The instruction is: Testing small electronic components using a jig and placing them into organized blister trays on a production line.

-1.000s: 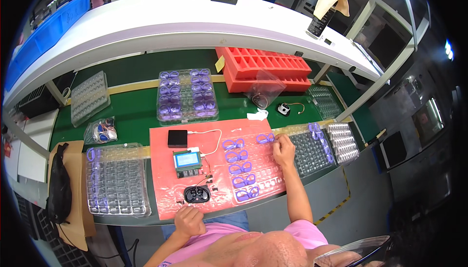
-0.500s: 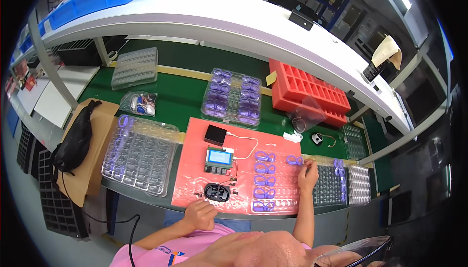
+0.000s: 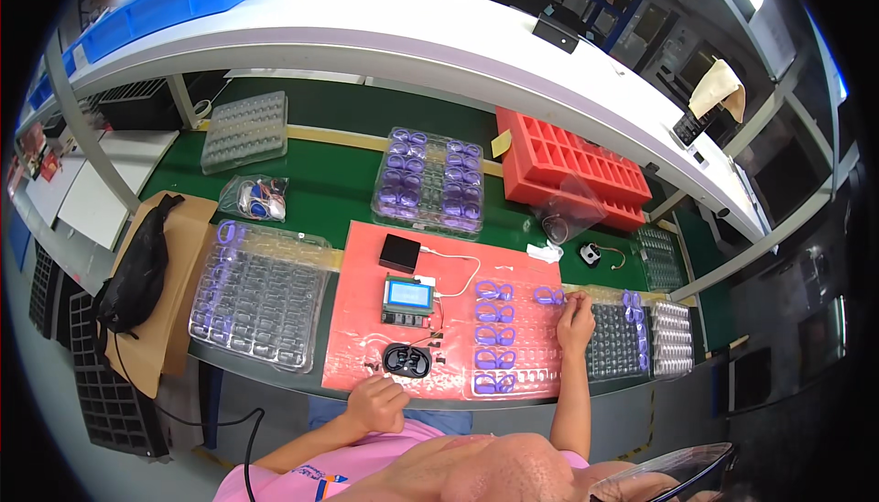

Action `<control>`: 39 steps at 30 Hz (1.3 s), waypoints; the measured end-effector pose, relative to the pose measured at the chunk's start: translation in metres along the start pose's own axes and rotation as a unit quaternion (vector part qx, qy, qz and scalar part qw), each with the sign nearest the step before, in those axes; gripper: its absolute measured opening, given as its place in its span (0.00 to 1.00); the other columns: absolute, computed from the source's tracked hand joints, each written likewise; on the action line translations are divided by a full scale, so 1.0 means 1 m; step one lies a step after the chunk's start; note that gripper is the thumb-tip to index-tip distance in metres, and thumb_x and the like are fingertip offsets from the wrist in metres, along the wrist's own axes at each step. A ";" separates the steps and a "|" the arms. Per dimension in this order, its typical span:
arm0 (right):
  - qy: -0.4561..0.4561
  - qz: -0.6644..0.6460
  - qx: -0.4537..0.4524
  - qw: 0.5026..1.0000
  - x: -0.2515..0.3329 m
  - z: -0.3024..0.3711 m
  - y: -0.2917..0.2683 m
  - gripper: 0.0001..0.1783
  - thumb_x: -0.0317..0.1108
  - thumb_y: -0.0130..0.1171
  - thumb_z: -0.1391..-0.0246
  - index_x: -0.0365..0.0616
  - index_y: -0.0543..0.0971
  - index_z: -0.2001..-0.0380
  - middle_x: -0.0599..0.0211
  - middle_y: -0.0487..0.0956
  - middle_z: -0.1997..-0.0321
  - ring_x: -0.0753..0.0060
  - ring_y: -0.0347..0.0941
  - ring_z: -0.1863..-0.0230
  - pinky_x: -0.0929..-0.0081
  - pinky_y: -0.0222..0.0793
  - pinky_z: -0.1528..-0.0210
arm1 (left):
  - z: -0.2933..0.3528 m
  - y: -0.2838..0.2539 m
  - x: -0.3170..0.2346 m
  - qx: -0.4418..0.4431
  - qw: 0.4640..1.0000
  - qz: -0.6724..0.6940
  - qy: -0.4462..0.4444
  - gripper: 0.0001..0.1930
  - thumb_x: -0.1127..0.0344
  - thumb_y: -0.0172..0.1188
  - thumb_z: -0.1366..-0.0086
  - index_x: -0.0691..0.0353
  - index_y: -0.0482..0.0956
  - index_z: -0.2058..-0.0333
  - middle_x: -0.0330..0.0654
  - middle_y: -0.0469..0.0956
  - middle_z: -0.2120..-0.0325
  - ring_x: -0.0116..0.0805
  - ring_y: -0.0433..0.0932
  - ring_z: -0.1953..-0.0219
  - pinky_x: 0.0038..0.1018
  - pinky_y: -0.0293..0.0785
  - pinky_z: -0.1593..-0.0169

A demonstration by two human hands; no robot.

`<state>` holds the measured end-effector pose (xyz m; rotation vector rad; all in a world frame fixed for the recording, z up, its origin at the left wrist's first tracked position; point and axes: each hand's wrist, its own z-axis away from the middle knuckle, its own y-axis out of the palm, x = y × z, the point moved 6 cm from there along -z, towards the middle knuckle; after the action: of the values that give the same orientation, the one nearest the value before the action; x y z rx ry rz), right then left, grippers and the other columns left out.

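My right hand has its fingertips pinched at the right end of a purple loop-shaped piece, at the upper right of a clear tray on the pink-red mat. More purple looped pieces fill the left part of that tray in a column of pairs. My left hand is curled in a loose fist at the table's front edge, with nothing visible in it. Just beyond it lies a black oval case. A small board with a lit blue screen and a black box joined to a white cable lie farther back.
To the left sits a clear tray with purple pieces along one side; another lies to the right. Stacked trays of purple pieces stand at the back beside red divided bins. A white shelf spans above.
The whole view has shifted slightly. Both hands stay in about the same places, the right still at the purple looped piece.
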<state>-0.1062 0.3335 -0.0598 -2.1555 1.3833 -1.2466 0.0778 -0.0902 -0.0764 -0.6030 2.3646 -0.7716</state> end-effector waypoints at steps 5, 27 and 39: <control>-0.004 0.020 0.000 1.000 -0.001 -0.002 0.001 0.06 0.32 0.53 0.25 0.43 0.76 0.52 0.49 0.88 0.62 0.38 0.86 0.62 0.47 0.78 0.62 | -0.004 0.000 0.003 0.007 1.000 -0.002 0.001 0.07 0.66 0.60 0.59 0.55 0.71 0.79 0.39 0.68 0.80 0.40 0.72 0.76 0.36 0.70 0.69; 0.052 -0.005 0.056 0.997 -0.009 -0.028 -0.008 0.14 0.43 0.55 0.24 0.44 0.78 0.50 0.43 0.86 0.59 0.32 0.84 0.56 0.42 0.77 0.56 | -0.008 0.005 0.003 0.016 0.999 0.033 -0.008 0.06 0.72 0.54 0.60 0.57 0.64 0.83 0.45 0.62 0.82 0.47 0.66 0.80 0.41 0.62 0.74; 0.123 0.229 -0.077 0.962 -0.194 -0.037 -0.140 0.12 0.32 0.57 0.29 0.39 0.83 0.49 0.44 0.85 0.49 0.40 0.82 0.44 0.50 0.77 0.42 | -0.007 0.008 0.005 0.030 0.999 0.041 -0.012 0.05 0.76 0.50 0.59 0.60 0.64 0.83 0.46 0.60 0.83 0.48 0.63 0.81 0.42 0.57 0.75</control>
<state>-0.0846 0.5745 -0.0482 -1.6574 1.9995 -1.2791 0.0678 -0.0840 -0.0783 -0.4832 2.3207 -0.7925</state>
